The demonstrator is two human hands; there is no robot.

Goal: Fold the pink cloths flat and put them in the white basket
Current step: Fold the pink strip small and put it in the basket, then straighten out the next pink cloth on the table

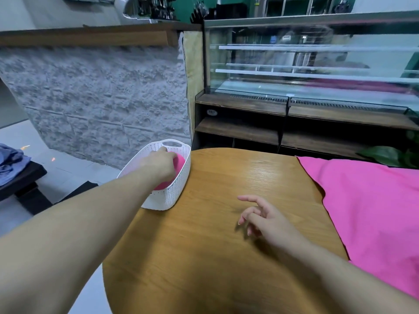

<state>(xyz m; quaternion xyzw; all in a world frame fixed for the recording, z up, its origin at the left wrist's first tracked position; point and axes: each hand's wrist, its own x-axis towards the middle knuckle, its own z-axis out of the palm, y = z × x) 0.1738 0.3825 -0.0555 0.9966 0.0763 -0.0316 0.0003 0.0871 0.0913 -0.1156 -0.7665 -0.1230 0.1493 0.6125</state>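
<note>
At the table's [215, 223] left edge stands the white basket [176, 191], with a folded pink cloth [179, 164] lying inside it. The left hand [162, 165] reaches down into the basket and lies on top of that cloth; whether its fingers grip the cloth or merely press it cannot be told, since the hand's back hides them. The right hand [269, 220] hovers over the bare middle of the table, fingers loosely spread, holding nothing. A second pink cloth [371, 211] lies spread over the table's right edge, just beside the right hand.
</note>
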